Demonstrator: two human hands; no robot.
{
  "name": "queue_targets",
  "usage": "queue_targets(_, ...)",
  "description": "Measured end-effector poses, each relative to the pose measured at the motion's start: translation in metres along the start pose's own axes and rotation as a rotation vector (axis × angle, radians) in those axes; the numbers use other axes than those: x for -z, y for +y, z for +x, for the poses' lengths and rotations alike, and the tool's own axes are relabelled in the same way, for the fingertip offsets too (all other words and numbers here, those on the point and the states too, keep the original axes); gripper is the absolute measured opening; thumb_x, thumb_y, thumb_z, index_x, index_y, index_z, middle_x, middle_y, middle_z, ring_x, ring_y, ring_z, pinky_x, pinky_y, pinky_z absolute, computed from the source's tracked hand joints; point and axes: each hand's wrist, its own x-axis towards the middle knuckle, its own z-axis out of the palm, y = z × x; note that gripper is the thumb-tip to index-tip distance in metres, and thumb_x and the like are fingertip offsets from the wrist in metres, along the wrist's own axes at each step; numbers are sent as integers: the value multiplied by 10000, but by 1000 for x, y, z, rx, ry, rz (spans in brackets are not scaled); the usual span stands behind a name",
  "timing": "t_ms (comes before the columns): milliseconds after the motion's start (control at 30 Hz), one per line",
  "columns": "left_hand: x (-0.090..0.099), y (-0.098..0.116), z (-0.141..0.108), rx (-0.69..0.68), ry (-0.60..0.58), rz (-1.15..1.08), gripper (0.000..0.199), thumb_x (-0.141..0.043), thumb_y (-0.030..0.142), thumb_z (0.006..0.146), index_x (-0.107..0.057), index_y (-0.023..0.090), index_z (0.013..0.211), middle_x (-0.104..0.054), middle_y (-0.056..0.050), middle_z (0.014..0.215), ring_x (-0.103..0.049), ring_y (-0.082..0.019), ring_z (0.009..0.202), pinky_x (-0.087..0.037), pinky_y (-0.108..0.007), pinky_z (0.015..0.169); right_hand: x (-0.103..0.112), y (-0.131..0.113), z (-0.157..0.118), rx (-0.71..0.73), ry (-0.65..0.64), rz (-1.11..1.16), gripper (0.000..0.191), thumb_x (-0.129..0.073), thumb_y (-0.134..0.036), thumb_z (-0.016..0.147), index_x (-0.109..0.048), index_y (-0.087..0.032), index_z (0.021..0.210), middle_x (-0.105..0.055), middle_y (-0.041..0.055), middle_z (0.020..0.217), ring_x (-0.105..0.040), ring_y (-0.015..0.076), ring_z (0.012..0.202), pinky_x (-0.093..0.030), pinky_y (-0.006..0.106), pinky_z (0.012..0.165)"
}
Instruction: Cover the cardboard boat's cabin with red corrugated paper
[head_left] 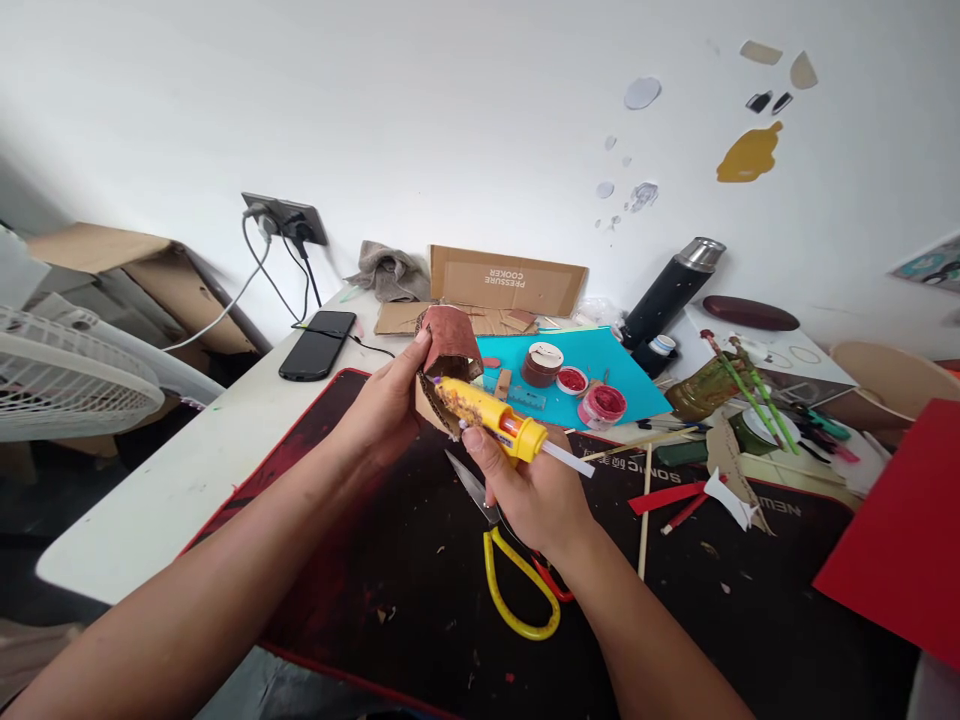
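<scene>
While your left hand (390, 400) grips a curved, reddish-brown cardboard piece (454, 335) by its side, your right hand (536, 500) is closed around a yellow glue gun (484, 412). The cardboard piece is held above the dark mat (360, 600) on the white desk (150, 490), its open side towards the glue gun. The nozzle end sits close to the cardboard's edge and near your left fingers; its exact contact is hard to see. A white glue stick (574, 460) pokes out of the back. Scissors (472, 488) with yellow handles lie beneath your right hand. Beyond are a blue sheet (637, 390) and an open pink paint jar (602, 407).

If the nozzle is hot, a slip could burn your left fingers. Squeezing too hard could crease the cardboard piece, and a sideways swing might catch the protruding glue stick. Lowering your right hand carelessly could bring it onto the scissors.
</scene>
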Motion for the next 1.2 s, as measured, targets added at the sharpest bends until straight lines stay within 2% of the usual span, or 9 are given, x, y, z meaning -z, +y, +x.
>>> queue_targets(133, 0, 1, 0, -1, -17, -8, 366, -822, 540, 971, -849, 179, 1026, -870, -82, 912, -803, -221, 772, -624, -264, 652, 1, -3, -1, -21, 35, 6, 271, -655, -466, 1093, -793, -258, 985, -771, 42, 753, -825, 267, 842, -616, 301, 616)
queue_targets(300, 1, 0, 0, 1, -22, -3, 346, -831, 531, 961, -842, 186, 997, -865, -76, 885, -815, -248, 791, -633, -287, 648, 2, -7, -1, -16, 3, -37, 325, -636, -457, 1095, -753, -246, 878, -758, 41, 738, -800, 247, 787, -582, 289, 615)
queue_targets(433, 0, -1, 0, -14, -19, 5, 359, -845, 537, 946, -833, 182, 995, -863, -73, 888, -819, -252, 815, -632, -286, 648, 3, -8, 0, -21, -13, -79, 362, -607, -454, 1112, -737, -242, 848, -750, 44, 730, -801, 250, 819, -558, 277, 602)
queue_targets(633, 0, -2, 0, -3, -12, 7, 362, -874, 529, 908, -825, 174, 959, -869, -97, 914, -817, -273, 854, -613, -296, 645, 1, -8, 0, 2, 32, -100, 337, -608, -433, 1116, -754, -247, 877, -770, 53, 777, -814, 257, 843, -590, 291, 637)
queue_targets(767, 2, -2, 1, 21, -7, 19, 408, -857, 562, 922, -827, 164, 1007, -866, -107, 926, -814, -264, 843, -612, -293, 651, 1, -8, -1, 4, 70, -102, 322, -616, -435, 1113, -757, -244, 895, -766, 54, 769, -817, 263, 838, -609, 302, 644)
queue_targets(900, 3, -3, 1, 30, -24, 28, 436, -827, 594, 946, -832, 169, 1045, -862, -99, 912, -814, -249, 817, -623, -283, 653, 1, -8, -1, 7, 63, -88, 310, -617, -430, 1117, -761, -253, 907, -780, 67, 810, -821, 277, 867, -618, 319, 647)
queue_targets(1033, 3, -3, 0, 20, -46, 31, 444, -799, 606, 969, -833, 178, 1083, -864, -100, 920, -828, -262, 859, -636, -290, 681, 1, -9, -2, -11, 68, -69, 293, -622, -440, 1113, -771, -271, 926, -756, 64, 767, -825, 296, 901, -620, 326, 622)
queue_targets(1200, 2, -2, 0, 25, -50, 44, 437, -799, 597, 968, -841, 167, 1034, -867, -116, 927, -829, -280, 888, -635, -300, 682, 0, -9, -1, -15, 67, -60, 306, -625, -429, 1107, -741, -260, 881, -768, 67, 789, -823, 289, 878, -612, 322, 615)
